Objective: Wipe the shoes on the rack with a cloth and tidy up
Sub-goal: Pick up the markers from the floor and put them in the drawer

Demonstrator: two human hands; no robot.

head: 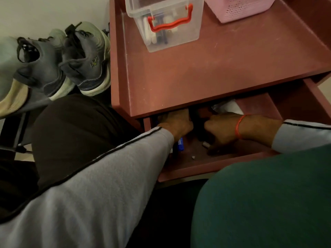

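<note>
Your grey sleeves and a green-clad knee (259, 203) are filling the near edge of the view, and both of your hands are reaching into the open reddish-brown wooden drawer (188, 169) of the small cabinet. Your left hand (176, 123) is lying at the drawer's left side with its fingers going under the cabinet top, so you cannot tell what it is gripping, if anything. Your right hand (221, 130), wearing one orange thread band (239, 127) at the wrist, is lying just beside it with fingers curled downward; whether it is holding something is hidden in the shadow.

Inside the drawer, one small blue object (180, 144) is lying beneath your left wrist, one pale crumb-like bit (193, 157) is sitting on the drawer floor, and one white crumpled piece (231, 106), cloth or paper, is showing at the back right.

On the cabinet top (223, 68), two containers are standing: one clear plastic box with a red handle (166, 22), holding pens and small items too blurred to count, and one pink perforated plastic basket (240, 8), its contents out of view.

Two grey worn sneakers (71, 59) are sitting side by side on the dark metal rack (19, 133) to the left, heels toward you.
</note>
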